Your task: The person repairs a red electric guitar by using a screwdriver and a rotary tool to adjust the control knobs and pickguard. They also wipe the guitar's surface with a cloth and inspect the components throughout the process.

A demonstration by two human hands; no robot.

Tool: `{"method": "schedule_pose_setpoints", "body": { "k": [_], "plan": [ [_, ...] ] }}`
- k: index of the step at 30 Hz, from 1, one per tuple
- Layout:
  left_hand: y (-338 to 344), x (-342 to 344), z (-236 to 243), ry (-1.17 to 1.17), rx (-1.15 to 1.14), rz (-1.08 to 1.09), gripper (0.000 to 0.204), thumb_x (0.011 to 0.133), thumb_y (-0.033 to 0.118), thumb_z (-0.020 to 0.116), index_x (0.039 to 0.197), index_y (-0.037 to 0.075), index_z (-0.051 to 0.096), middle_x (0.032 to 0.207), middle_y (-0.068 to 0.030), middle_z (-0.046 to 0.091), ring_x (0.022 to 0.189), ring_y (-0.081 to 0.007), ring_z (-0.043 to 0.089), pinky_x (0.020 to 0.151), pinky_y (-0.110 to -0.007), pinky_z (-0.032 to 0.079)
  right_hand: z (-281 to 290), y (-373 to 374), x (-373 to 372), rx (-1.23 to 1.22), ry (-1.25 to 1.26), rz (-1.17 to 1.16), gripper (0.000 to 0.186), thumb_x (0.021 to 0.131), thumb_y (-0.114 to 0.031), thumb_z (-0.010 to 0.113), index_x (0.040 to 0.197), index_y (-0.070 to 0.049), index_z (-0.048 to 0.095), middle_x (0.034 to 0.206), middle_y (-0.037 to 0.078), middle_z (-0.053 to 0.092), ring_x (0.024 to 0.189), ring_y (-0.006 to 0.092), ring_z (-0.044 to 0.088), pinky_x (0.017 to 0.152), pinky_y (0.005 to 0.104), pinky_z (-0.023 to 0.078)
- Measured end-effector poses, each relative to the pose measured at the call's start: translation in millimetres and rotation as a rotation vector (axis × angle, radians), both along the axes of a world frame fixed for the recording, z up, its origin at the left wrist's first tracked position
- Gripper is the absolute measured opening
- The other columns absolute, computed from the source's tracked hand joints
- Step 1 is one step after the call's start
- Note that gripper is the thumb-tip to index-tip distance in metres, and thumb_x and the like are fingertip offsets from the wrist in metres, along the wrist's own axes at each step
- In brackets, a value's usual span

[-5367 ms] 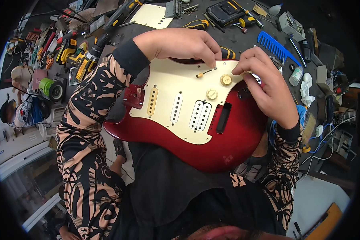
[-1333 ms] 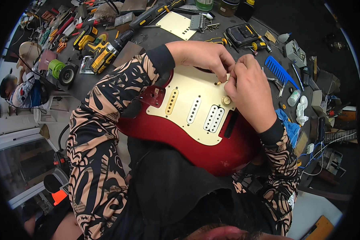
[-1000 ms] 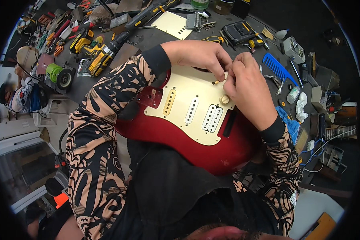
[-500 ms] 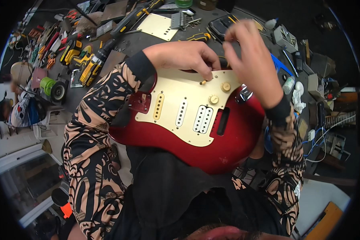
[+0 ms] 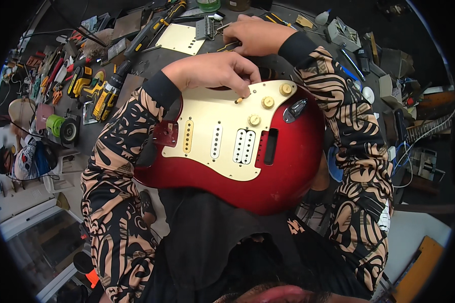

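Observation:
A red electric guitar body [image 5: 288, 166] lies in front of me, with a cream pickguard [image 5: 202, 111] on it. The pickguard carries three pickups, three cream knobs [image 5: 267, 102] and a small switch tip [image 5: 238, 101]. My left hand [image 5: 215, 71] rests at the pickguard's upper edge, fingers curled and thumb beside the switch tip; what they pinch is hidden. Beyond the body, my right hand [image 5: 260, 36] reaches down to the bench beside a metal guitar bridge [image 5: 205, 29] and small loose parts. Its fingers are bent, their tips partly hidden.
A cream cover plate [image 5: 179, 39] lies by the bridge. At left are yellow-black power drills [image 5: 106, 96], a green-and-black wheel-shaped item [image 5: 68, 129] and crowded hand tools. To the right stand a grey parts box [image 5: 343, 34] and a guitar neck [image 5: 429, 127]. A dark jack plate [image 5: 295, 110] sits on the body.
My right hand has moved left and away from me, from over the knobs to the bench by the bridge, uncovering the third knob and jack plate. My left hand stays near the switch.

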State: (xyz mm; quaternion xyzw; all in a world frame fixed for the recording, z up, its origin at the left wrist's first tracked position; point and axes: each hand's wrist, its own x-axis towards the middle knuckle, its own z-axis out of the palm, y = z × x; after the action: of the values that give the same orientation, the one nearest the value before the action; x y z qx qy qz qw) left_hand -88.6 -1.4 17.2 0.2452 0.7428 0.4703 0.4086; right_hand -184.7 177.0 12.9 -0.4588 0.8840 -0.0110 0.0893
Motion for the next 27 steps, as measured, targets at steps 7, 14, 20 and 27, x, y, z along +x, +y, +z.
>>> {"method": "schedule_pose_setpoints", "body": {
  "k": [7,14,20,27],
  "plan": [
    [-5.7,0.0,-6.7,0.015,0.067,-0.024,0.032,0.086,0.016,0.076,0.115,0.002,0.077,0.097,0.0036,0.069,0.091,-0.0074,0.062,0.086,-0.025,0.049,79.0,73.6,42.5,-1.153,-0.536,-0.22,0.031,0.108,-0.021,0.067,0.134,-0.003,0.067,0.114,0.009,0.073,0.109,0.0214,0.069,0.097,0.0384,0.055],
    [-2.1,-2.7,-7.1,0.045,0.042,-0.024,0.028,0.086,0.011,0.074,0.111,0.0,0.076,0.097,0.0016,0.071,0.093,-0.008,0.064,0.09,-0.025,0.05,92.7,75.0,132.6,-1.708,-0.319,-0.175,0.043,0.121,-0.04,0.046,0.145,-0.004,0.051,0.109,0.009,0.071,0.098,0.019,0.075,0.079,0.0349,0.064],
    [2.5,0.7,-5.8,0.02,0.066,-0.023,0.025,0.086,0.011,0.074,0.109,0.001,0.075,0.095,0.0024,0.07,0.092,-0.0077,0.064,0.089,-0.025,0.05,49.0,46.8,144.5,-1.625,-0.47,-0.211,0.064,0.113,-0.001,0.054,0.168,-0.01,0.024,0.116,0.006,0.054,0.096,0.0149,0.062,0.087,0.031,0.055],
    [-2.0,2.1,-14.2,0.055,0.078,0.05,0.021,0.085,0.015,0.079,0.103,0.005,0.075,0.093,0.002,0.07,0.093,-0.0103,0.064,0.09,-0.028,0.049,22.0,33.6,150.7,-1.581,-0.602,-0.185,0.075,0.109,0.005,0.054,0.172,-0.012,0.016,0.12,0.007,0.053,0.101,0.0143,0.062,0.089,0.0312,0.055]
  ]
}}
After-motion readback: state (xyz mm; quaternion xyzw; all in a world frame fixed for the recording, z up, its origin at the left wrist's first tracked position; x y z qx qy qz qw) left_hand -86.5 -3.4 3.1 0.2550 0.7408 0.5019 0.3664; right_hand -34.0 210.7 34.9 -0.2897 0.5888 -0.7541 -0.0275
